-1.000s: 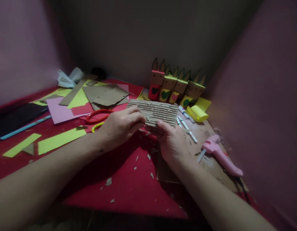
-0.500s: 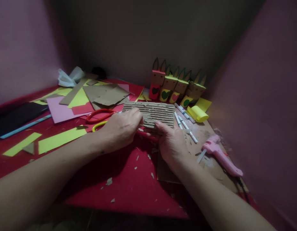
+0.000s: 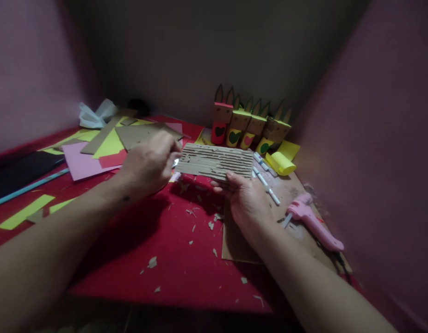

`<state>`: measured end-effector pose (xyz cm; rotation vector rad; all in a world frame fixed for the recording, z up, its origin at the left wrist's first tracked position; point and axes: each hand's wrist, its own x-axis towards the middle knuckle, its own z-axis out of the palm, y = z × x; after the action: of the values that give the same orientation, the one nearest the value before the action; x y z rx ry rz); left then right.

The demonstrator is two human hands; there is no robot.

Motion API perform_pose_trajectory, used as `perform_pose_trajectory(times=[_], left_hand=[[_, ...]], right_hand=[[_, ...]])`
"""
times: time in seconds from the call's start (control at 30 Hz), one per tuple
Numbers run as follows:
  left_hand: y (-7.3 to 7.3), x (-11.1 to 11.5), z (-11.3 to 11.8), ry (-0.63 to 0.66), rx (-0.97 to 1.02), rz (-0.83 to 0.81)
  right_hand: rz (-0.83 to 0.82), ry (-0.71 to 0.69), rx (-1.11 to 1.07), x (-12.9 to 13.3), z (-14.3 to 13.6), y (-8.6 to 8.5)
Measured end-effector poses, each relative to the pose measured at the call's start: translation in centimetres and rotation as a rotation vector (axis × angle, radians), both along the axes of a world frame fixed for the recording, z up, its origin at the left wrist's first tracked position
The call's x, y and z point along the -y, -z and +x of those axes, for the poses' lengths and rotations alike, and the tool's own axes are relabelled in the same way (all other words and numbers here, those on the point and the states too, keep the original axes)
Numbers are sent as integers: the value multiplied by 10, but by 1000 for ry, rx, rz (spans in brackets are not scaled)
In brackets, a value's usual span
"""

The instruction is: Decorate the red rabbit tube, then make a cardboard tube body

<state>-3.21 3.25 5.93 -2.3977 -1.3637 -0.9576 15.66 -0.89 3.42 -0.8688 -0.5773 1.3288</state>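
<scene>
A piece of cardboard (image 3: pixel 217 162) with its ridged, corrugated side facing up is held above the red table (image 3: pixel 186 277). My right hand (image 3: pixel 246 199) grips its near right edge, thumb on top and fingers beneath. My left hand (image 3: pixel 151 159) is closed in a pinch at the cardboard's left end; whatever lies between its fingertips is too small to make out. Torn paper scraps (image 3: pixel 152 262) lie scattered below. Some ridges on the left part look partly covered by remaining paper.
Several cardboard figures (image 3: pixel 222 122) with pointed ears stand at the back. On the right are a pink glue gun (image 3: pixel 316 222), markers (image 3: pixel 267 186) and a curled yellow paper (image 3: pixel 281 162). Coloured paper (image 3: pixel 82 162) and a blue striped stick (image 3: pixel 31 186) lie left.
My left hand has moved left from the cardboard's middle to its left end, uncovering more ridges and hiding the scissors. The view has shifted slightly.
</scene>
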Motion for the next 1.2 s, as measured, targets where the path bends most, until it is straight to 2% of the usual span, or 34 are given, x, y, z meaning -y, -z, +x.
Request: perform_pose_trajectory(times=[0.1,0.17,0.27,0.33,0.47,0.53,0.6,0.67,0.73,0.8,0.93,1.2], left_hand=[[-10,-6,-7,-188,131,-89],[-12,-8,-9,-209,160,-139],[-6,-10,-8,-99,125,-153],[0,-12,-5,-30,193,-188],[12,-12,1,104,445,-458],[14,-10,5,183,477,-527],[15,-6,8,190,411,-433],[14,0,12,126,293,-245],[11,7,16,64,183,-59],[10,14,19,85,115,40],[14,23,26,265,73,-28],[25,24,28,263,-48,36]], right_hand=[[56,-10,9,1,0,-1],[80,2,-1,3,0,-1],[80,5,-18,3,0,-1],[74,-22,-19,2,0,-2],[96,-46,-38,1,0,-2],[114,-44,-53,1,-2,-2],[102,-75,-71,1,-5,0],[88,-100,-80,2,-7,1],[85,-80,-60,3,-8,2],[94,-43,-32,4,-7,4],[120,-27,-7,4,-6,7],[217,-35,56,8,-8,15]])
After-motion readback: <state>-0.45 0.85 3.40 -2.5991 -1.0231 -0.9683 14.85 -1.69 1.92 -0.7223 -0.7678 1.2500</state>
